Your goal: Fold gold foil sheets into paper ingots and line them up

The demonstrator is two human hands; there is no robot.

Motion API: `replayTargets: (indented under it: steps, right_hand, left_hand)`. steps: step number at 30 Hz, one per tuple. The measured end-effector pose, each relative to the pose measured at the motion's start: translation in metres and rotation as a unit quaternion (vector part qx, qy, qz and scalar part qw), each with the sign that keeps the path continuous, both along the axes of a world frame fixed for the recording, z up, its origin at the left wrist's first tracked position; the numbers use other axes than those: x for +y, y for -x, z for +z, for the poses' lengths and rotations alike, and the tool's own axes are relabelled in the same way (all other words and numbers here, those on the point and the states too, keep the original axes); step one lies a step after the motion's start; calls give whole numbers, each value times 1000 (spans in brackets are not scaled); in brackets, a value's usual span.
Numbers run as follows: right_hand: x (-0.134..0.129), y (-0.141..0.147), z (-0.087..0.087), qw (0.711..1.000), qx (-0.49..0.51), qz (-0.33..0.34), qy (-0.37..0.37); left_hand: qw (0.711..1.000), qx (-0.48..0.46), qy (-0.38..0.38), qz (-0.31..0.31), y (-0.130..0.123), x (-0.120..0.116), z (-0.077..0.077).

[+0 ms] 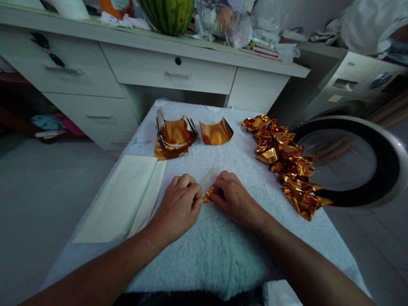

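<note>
Both my hands meet over the middle of the cloth-covered table (219, 255). My left hand (181, 197) has its fingers curled and closed at the left edge of a small piece of gold foil paper (208, 194). Pinching the same piece from the right is my right hand (234, 195). A whitish, translucent sheet (208, 179) rises between the hands behind the gold part. Beyond them lie a stack of curled gold foil sheets (175, 131) and one single curled foil sheet (216, 132). Folded gold foil pieces (280, 157) form a long row at the right.
Pale paper sheets (117, 195) lie along the table's left side. Behind stands a white desk (204, 76) with drawers, bearing a watermelon (168, 15) and plastic bags (219, 19). A washing machine's open round door (347, 159) reaches close to the table's right edge.
</note>
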State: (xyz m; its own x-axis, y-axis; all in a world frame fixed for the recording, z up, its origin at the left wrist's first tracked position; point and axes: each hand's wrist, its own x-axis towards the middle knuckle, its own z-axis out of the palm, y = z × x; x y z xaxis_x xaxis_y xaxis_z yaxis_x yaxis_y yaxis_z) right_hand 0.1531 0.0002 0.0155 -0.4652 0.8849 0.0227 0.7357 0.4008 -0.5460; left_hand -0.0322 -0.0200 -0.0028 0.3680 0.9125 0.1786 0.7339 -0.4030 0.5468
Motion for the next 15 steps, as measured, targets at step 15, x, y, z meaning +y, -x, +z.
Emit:
replayTargets:
  steps: [15]
  right_hand:
    - [-1,-3,-9,999,33,-20,-11]
  left_hand:
    - [999,0,33,-31,3,3,1]
